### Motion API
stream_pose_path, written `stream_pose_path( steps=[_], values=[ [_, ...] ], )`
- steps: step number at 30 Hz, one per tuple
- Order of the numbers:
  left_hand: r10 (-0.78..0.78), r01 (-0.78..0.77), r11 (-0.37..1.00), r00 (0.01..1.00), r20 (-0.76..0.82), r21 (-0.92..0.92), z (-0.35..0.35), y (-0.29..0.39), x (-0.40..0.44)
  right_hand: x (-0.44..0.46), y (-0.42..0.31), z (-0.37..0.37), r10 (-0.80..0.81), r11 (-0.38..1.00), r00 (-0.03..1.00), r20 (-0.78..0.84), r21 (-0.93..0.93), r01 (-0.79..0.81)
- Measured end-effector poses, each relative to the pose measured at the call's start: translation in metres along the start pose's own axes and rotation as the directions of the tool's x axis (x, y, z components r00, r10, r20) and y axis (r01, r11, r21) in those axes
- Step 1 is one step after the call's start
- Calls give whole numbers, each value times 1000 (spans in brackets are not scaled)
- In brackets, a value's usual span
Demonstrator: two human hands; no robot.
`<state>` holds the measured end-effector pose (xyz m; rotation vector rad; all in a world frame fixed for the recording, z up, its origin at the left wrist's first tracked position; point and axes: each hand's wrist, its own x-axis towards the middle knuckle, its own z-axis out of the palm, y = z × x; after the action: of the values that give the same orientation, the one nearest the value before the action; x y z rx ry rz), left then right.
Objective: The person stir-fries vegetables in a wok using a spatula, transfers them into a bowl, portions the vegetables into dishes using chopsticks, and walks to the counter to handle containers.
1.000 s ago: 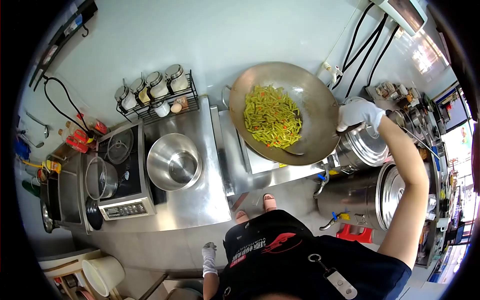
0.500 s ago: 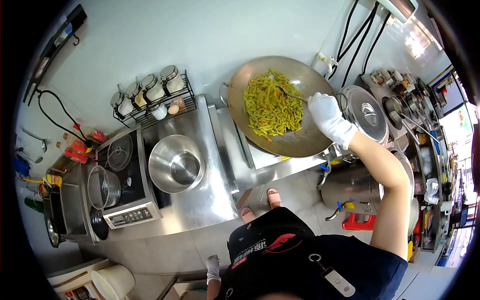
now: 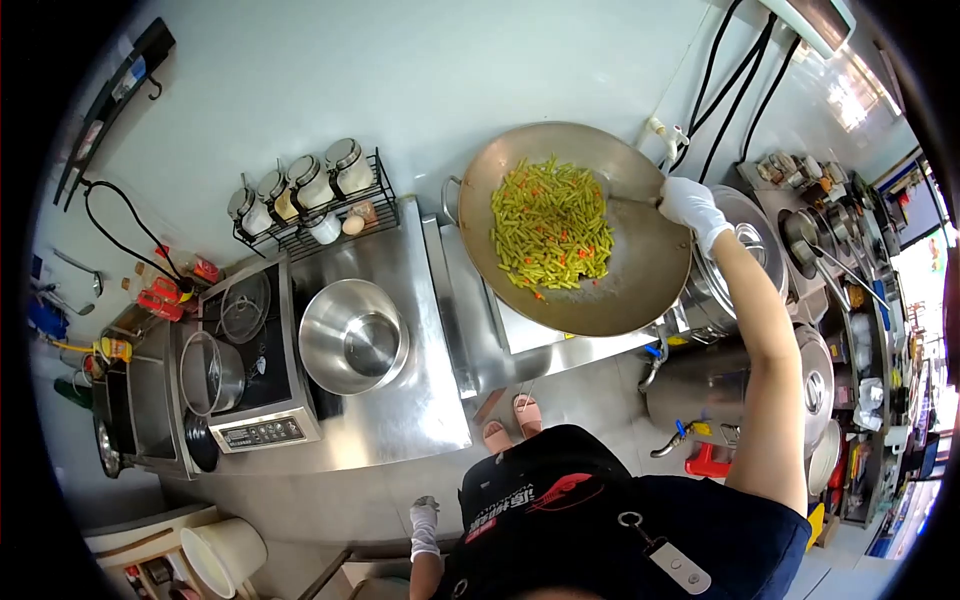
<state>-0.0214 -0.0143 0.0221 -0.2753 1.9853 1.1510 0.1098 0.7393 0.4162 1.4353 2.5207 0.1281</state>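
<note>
My right hand (image 3: 693, 210), in a white glove, is closed around the handle of a metal wok spatula (image 3: 632, 203) at the wok's right rim. The spatula's head lies low against the pan and is hard to make out. Chopped green beans (image 3: 552, 222) mixed with small red pepper pieces are heaped in the left and middle of the big wok (image 3: 640, 270). Low in the view, beside the dark apron, hangs my left hand (image 3: 424, 525), gloved too and apart from any object; its finger position is unclear.
Left of the wok, a deep steel pot (image 3: 354, 337) stands on the steel counter (image 3: 420, 400). Behind it is a wire rack (image 3: 300, 238) of seasoning jars. An induction cooker (image 3: 262, 433) sits farther left. Lidded steel vessels (image 3: 750, 240) crowd the right side.
My right hand has drawn the spatula back to the right, out of the beans toward the rim. Red pieces now show more widely through the beans. The left hand still hangs low.
</note>
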Motion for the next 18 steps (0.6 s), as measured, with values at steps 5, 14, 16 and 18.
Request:
stream_pose_path(
  steps=[5,14,16,18],
  values=[
    [-5,-21,948,997,81,317,16,-6,-21,-23,-32,-19,-339,935,910,-239,-192,297],
    [-21,19,996,1000,13,85,57,5,-7,-52,17,-91,-139,964,886,443,-144,224],
    [-7,8,1000,1000,-7,19,70,23,-15,-39,10,-63,-191,978,885,424,3,209],
    [1,-1,1000,1000,-4,-5,73,21,-15,-11,4,-14,-454,887,878,148,-15,461]
  ],
)
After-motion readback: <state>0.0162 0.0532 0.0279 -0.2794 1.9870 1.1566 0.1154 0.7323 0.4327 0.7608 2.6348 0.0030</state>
